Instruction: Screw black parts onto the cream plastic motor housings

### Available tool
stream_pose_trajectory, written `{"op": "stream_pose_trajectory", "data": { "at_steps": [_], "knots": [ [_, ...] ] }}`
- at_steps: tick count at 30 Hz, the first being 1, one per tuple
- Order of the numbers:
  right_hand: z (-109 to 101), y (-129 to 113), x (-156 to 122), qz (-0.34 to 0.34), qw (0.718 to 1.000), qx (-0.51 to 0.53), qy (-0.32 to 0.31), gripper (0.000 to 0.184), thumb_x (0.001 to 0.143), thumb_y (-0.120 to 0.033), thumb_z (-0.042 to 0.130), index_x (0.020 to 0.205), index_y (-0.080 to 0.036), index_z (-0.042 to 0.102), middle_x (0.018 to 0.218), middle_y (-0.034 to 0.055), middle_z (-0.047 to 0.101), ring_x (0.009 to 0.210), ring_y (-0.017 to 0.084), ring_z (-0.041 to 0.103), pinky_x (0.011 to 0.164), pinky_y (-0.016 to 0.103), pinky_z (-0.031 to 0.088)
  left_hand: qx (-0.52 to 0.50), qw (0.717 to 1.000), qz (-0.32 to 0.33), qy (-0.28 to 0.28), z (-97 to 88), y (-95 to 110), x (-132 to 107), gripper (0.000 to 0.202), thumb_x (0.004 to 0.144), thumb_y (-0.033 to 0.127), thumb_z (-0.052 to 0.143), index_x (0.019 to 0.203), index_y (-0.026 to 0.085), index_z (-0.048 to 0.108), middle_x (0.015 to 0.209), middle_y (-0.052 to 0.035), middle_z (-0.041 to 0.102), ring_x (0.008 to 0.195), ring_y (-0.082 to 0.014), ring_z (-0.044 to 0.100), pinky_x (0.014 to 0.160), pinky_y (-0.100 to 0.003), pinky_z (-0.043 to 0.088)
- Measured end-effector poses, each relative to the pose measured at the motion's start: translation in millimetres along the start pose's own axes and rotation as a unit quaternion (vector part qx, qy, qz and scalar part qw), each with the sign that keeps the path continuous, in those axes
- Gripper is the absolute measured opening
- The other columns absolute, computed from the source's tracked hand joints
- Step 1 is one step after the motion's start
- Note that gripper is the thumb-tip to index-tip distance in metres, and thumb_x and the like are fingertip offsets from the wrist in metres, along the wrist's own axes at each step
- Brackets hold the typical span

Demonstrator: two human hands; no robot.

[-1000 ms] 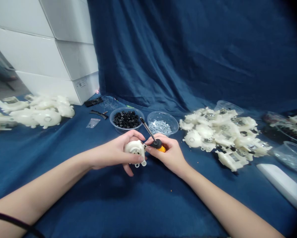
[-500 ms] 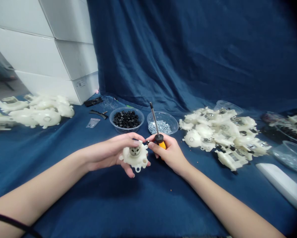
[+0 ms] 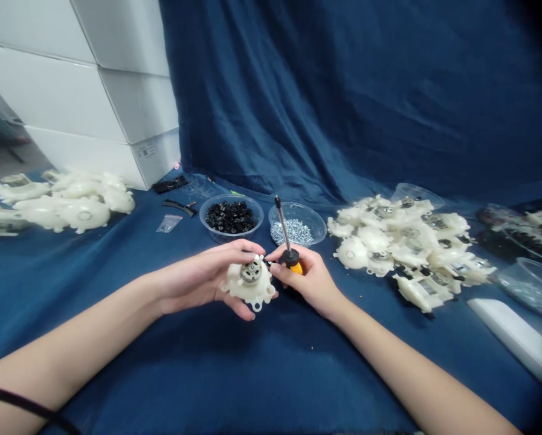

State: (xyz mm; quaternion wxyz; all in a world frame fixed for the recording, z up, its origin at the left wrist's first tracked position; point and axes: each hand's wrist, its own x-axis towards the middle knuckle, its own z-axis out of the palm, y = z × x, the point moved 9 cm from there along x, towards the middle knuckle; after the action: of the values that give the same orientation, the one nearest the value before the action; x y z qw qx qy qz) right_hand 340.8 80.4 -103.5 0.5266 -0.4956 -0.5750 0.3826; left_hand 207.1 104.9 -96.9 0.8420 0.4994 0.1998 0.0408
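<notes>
Here's the left hand (image 3: pixel 207 275), thumb over the top and fingers beneath, grasping a white plastic part (image 3: pixel 250 295) with a round metal motor (image 3: pixel 251 272) facing up. That part is held above the blue cloth (image 3: pixel 252 374), near the middle, on the near side of the two tubs. Over to the right hand (image 3: pixel 313 278): it's curled around a screwdriver (image 3: pixel 291 257), tip up and pointing far, while thumb and forefinger pinch what looks like a small black piece (image 3: pixel 269 263) right at the part's right edge. Whether it's seated, I can't tell. This looks like the placing step, with the screwdriver merely parked in the palm. The next move calls for a steady left hold, the black piece lined up squarely, and fingertips working carefully around that tool. Far beyond sit black pieces (image 3: pixel 229 217) and, to their right, screws (image 3: pixel 293 232).
</notes>
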Motion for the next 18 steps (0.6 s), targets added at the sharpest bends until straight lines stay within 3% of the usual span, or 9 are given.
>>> {"op": "stream_pose_trajectory", "data": {
  "at_steps": [6, 10, 13, 18],
  "knots": [
    [-8, -4, 0, -0.005, 0.998, -0.052, 0.033, 0.018, 0.086, -0.036, 0.075, 0.097, -0.023, 0.078, 0.082, 0.0014, 0.067, 0.065, 0.013, 0.058, 0.059, 0.027, 0.048, 0.078, 0.996, 0.031, 0.026, 2.0, 5, 1, 0.038, 0.094, 0.034, 0.065, 0.125, 0.026, 0.043, 0.107, -0.0064, 0.065, 0.103, -0.0257, 0.067, 0.081, -0.045, 0.061],
    [-8, -6, 0, -0.015, 0.998, -0.053, 0.042, 0.014, 0.085, -0.032, 0.076, 0.097, -0.023, 0.077, 0.096, 0.0028, 0.072, 0.078, 0.017, 0.065, 0.066, 0.029, 0.053, 0.173, 0.981, 0.069, 0.058, -8.6, 6, 6, 0.05, 0.085, 0.033, 0.077, 0.122, 0.026, 0.044, 0.108, -0.0033, 0.061, 0.093, -0.0184, 0.062, 0.076, -0.036, 0.059],
    [-9, -6, 1, -0.018, 0.997, -0.058, 0.053, 0.023, 0.083, -0.029, 0.078, 0.105, -0.025, 0.076, 0.102, 0.0025, 0.074, 0.089, 0.019, 0.069, 0.078, 0.032, 0.056, 0.238, 0.965, 0.085, 0.069, -17.3, 2, 10, 0.051, 0.083, 0.033, 0.079, 0.12, 0.026, 0.045, 0.108, -0.0013, 0.06, 0.087, -0.0141, 0.059, 0.075, -0.029, 0.053],
    [-10, -9, 1, -0.046, 0.993, -0.09, 0.063, 0.023, 0.08, -0.024, 0.081, 0.102, -0.022, 0.077, 0.099, 0.0013, 0.076, 0.09, 0.018, 0.07, 0.083, 0.03, 0.055, 0.328, 0.932, 0.124, 0.096, -22.9, 4, 13, 0.045, 0.088, 0.042, 0.072, 0.122, 0.025, 0.046, 0.103, -0.0015, 0.061, 0.085, -0.0153, 0.057, 0.074, -0.029, 0.048]
  ]
}}
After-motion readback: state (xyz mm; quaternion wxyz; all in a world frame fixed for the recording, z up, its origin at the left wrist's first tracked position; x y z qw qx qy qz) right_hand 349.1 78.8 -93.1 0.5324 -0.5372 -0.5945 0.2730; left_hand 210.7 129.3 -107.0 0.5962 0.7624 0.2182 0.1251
